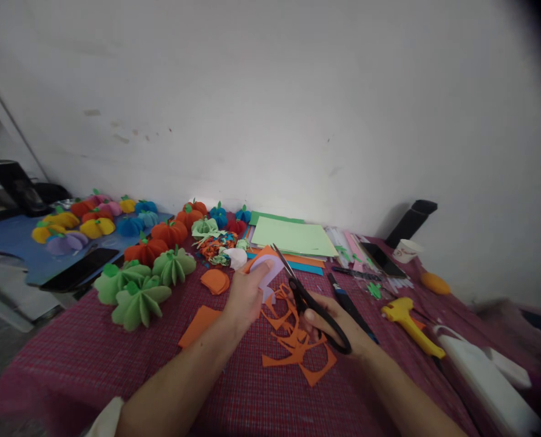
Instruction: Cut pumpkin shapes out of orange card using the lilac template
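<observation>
Lilac paper [274,268]: held above the middle of the table, together with a piece of orange paper [265,250] that shows along its upper left edge.
Left hand [248,290]: pinching both papers, thumb laid flat on the lilac one; the fingers beneath are hidden.
Scissors [318,308]: black-handled, blades pointing up and away beside the right edge of the lilac paper; whether they bite into it, I cannot tell.
Right hand [336,317]: closed around the scissor handles, thumb on the near side.
Offcuts [292,349]: curved orange strips heaped on the cloth below the scissors.
Cut rounds [215,281]: a small orange stack left of the left hand.
Orange squares [199,325]: lying nearer the person, partly behind the left forearm.
White piece [238,258]: just beyond the left hand, against a pile of shredded paper [213,246].
Paper sheets [292,235]: stacked beyond the hands near the wall, pale green on top.
Paper pumpkins [141,302]: three green ones at the left, with orange, blue and yellow ones farther off.
Knife [351,306]: a dark cutter just right of the scissors.
Glue gun [409,325]: yellow, lying farther right.
Cup [407,251]: white, near the wall.
Cloth [252,400]: red checked, under everything near the hands.
</observation>
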`<action>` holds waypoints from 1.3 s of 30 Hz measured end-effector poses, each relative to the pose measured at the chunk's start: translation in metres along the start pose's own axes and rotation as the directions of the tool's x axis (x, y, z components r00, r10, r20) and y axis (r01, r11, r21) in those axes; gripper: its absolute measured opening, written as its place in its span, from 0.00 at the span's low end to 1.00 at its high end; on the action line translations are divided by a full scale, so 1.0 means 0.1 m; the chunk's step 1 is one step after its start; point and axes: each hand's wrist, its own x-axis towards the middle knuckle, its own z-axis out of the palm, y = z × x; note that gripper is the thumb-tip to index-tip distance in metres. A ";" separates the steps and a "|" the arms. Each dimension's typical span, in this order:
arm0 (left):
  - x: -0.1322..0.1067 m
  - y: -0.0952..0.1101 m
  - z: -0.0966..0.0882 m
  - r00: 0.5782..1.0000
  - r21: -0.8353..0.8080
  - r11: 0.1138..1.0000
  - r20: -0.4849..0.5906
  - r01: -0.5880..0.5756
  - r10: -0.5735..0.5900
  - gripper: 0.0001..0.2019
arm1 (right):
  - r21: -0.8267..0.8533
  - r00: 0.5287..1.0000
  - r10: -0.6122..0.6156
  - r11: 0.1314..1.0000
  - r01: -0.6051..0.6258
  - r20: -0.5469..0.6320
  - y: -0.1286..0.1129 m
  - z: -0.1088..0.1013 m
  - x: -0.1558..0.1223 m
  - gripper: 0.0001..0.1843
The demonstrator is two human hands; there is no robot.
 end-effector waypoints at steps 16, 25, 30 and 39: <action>0.02 0.01 -0.03 0.997 0.001 0.999 0.064 0.043 -0.043 0.08 | -0.057 0.997 -0.035 0.998 0.040 0.074 -0.18 -0.08 -0.04 0.22; -0.02 -0.02 -0.04 0.989 0.056 0.991 0.082 0.121 -0.125 0.10 | -0.079 0.996 -0.040 0.996 0.046 0.082 -0.17 -0.11 -0.03 0.27; -0.03 -0.03 -0.03 0.987 0.054 0.988 0.074 0.142 -0.146 0.10 | -0.051 0.994 -0.067 0.996 0.071 0.091 -0.19 -0.09 -0.02 0.27; -0.04 -0.03 -0.02 0.983 0.057 0.985 0.086 0.160 -0.165 0.08 | -0.081 0.995 -0.047 0.995 0.054 0.089 -0.19 -0.09 -0.03 0.29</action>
